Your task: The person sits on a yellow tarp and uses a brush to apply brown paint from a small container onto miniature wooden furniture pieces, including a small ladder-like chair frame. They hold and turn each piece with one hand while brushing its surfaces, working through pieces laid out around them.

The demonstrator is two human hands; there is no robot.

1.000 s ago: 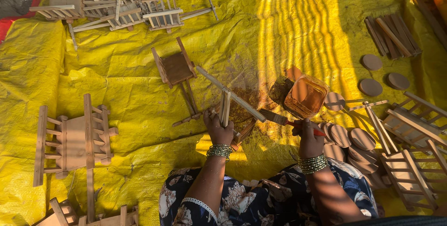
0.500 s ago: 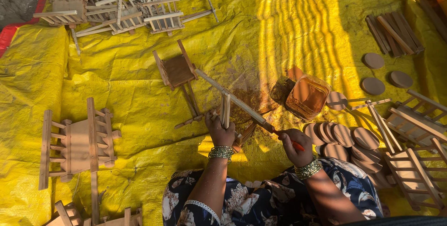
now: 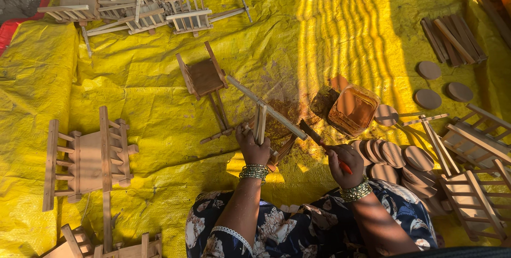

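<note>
Wooden frame (image 3: 250, 109) (slatted) in left hand (image 3: 253, 149); right hand (image 3: 345, 165) brushing.

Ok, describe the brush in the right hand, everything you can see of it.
The brush is a small flat paintbrush with a red-orange handle and a dark head. The right hand closes around the handle, so most of it is hidden. It lies slanted, head pointing up and left, its tip close to the long pale wooden slat of the frame that the left hand steadies. Whether the bristles touch the wood cannot be told. The paint tub sits just beyond it.
</note>
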